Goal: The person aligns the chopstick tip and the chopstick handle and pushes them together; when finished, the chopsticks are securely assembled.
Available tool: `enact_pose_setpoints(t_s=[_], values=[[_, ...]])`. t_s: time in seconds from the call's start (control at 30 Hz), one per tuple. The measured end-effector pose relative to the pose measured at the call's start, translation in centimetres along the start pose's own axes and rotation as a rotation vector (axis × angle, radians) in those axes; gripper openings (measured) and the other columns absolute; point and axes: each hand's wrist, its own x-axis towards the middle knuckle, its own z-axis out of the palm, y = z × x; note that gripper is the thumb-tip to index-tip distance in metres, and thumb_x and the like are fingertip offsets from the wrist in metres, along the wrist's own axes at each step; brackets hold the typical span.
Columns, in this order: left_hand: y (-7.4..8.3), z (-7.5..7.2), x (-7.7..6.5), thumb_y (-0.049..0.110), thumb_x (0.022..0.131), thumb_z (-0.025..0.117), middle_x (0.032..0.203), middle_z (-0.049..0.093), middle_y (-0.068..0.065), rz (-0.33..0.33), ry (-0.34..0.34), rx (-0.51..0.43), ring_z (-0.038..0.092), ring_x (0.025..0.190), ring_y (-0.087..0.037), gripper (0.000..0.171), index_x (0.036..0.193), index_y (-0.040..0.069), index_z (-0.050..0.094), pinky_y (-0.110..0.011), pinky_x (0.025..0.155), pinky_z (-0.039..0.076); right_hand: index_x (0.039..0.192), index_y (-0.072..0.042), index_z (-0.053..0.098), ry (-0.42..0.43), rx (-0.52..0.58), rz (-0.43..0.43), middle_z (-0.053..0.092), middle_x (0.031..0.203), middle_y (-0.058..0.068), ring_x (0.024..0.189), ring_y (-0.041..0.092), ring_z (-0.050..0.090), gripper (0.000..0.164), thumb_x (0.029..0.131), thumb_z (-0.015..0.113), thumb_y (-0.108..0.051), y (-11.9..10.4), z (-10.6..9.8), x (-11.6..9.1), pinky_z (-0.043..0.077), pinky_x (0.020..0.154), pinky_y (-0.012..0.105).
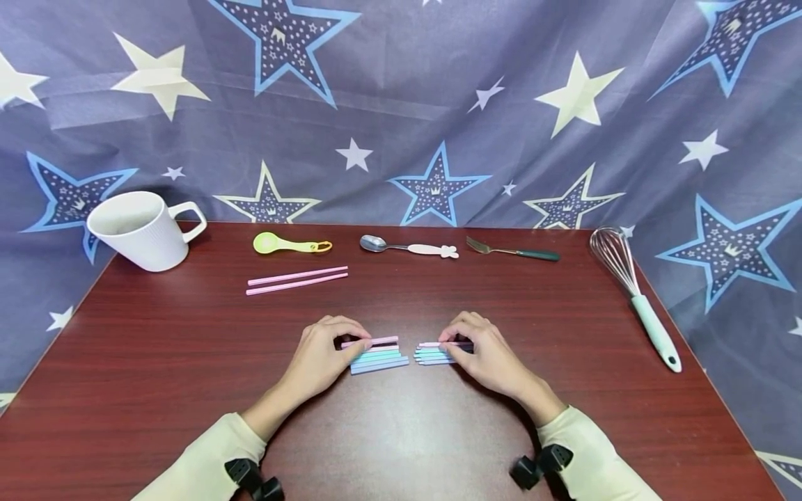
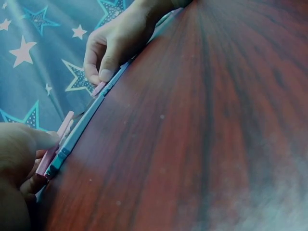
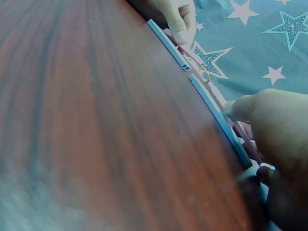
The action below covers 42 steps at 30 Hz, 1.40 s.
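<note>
My left hand [image 1: 324, 353] pinches a short pink stick [image 1: 386, 340] between thumb and fingers. In the left wrist view that stick is tilted, one end raised above the others. Just below it lies a row of white, teal and blue sticks [image 1: 380, 365], side by side. Across a narrow gap, my right hand [image 1: 487, 353] pinches another pink stick [image 1: 429, 344] at the top of a second row of teal and blue sticks [image 1: 434, 361]. The right fingers cover the far ends of this row. Both rows point end to end toward each other.
Two long pink chopsticks [image 1: 297, 281] lie behind my left hand. Along the back edge are a white mug [image 1: 144, 233], a yellow-green measuring spoon [image 1: 282, 244], a spoon with a pink handle [image 1: 413, 248] and a green-handled fork [image 1: 514, 252]. A whisk [image 1: 651, 327] lies at the right edge.
</note>
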Motion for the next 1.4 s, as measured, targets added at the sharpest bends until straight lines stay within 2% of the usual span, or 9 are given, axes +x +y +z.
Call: enact_pose_setpoints(t_s=[0.13, 0.3, 0.43, 0.6, 1.0, 1.4], values=[[0.3, -0.3, -0.1, 0.023, 0.089, 0.081, 0.085, 0.074, 0.012, -0.06, -0.004, 0.003, 0.06, 0.078, -0.007, 0.004, 0.093, 0.025, 0.081, -0.026, 0.071, 0.045, 0.093, -0.014, 0.074, 0.019, 0.054, 0.009, 0.067, 0.091, -0.006, 0.085, 0.007, 0.061, 0.01, 0.089, 0.078, -0.005, -0.1, -0.3, 0.1, 0.052, 0.075, 0.025], [0.5, -0.8, 0.1, 0.029, 0.094, 0.078, 0.083, 0.077, 0.014, -0.093, -0.002, -0.008, 0.065, 0.075, -0.003, 0.005, 0.095, 0.025, 0.078, -0.025, 0.07, 0.047, 0.094, -0.011, 0.074, 0.037, 0.101, 0.002, 0.068, 0.092, -0.005, 0.084, 0.006, 0.063, 0.007, 0.09, 0.078, -0.006, -0.1, -0.7, 0.7, 0.055, 0.075, 0.025], [0.8, -1.6, 0.5, 0.027, 0.094, 0.078, 0.082, 0.078, 0.013, -0.051, 0.033, -0.017, 0.067, 0.075, -0.002, 0.004, 0.096, 0.024, 0.077, -0.025, 0.069, 0.048, 0.095, -0.008, 0.074, 0.039, 0.11, -0.007, 0.067, 0.092, -0.004, 0.084, 0.007, 0.063, 0.005, 0.091, 0.078, -0.009, -0.6, -1.2, 1.5, 0.056, 0.075, 0.028], [1.2, -2.3, 0.9, 0.02, 0.091, 0.081, 0.081, 0.077, 0.012, -0.001, 0.088, -0.012, 0.062, 0.072, -0.004, 0.007, 0.096, 0.024, 0.077, -0.025, 0.065, 0.046, 0.096, -0.01, 0.075, 0.032, 0.115, -0.016, 0.067, 0.093, -0.004, 0.085, 0.007, 0.063, 0.005, 0.095, 0.076, -0.014, -1.2, -1.5, 2.5, 0.056, 0.077, 0.027], [2.0, -2.0, 2.0, 0.021, 0.09, 0.081, 0.079, 0.076, 0.009, 0.112, 0.105, 0.013, 0.057, 0.068, -0.006, 0.006, 0.095, 0.023, 0.078, -0.025, 0.063, 0.042, 0.095, -0.011, 0.075, 0.079, 0.131, -0.031, 0.068, 0.091, -0.005, 0.084, 0.006, 0.06, 0.003, 0.094, 0.077, -0.013, -2.0, -1.2, 3.5, 0.052, 0.075, 0.025], [2.0, -1.8, 1.9, 0.02, 0.091, 0.08, 0.082, 0.077, 0.01, 0.097, 0.075, 0.034, 0.059, 0.071, -0.008, 0.007, 0.097, 0.023, 0.077, -0.03, 0.068, 0.04, 0.093, -0.012, 0.075, 0.138, 0.149, -0.018, 0.068, 0.09, -0.004, 0.083, 0.006, 0.061, 0.009, 0.091, 0.077, -0.004, -2.4, -1.1, 3.4, 0.051, 0.074, 0.021]])
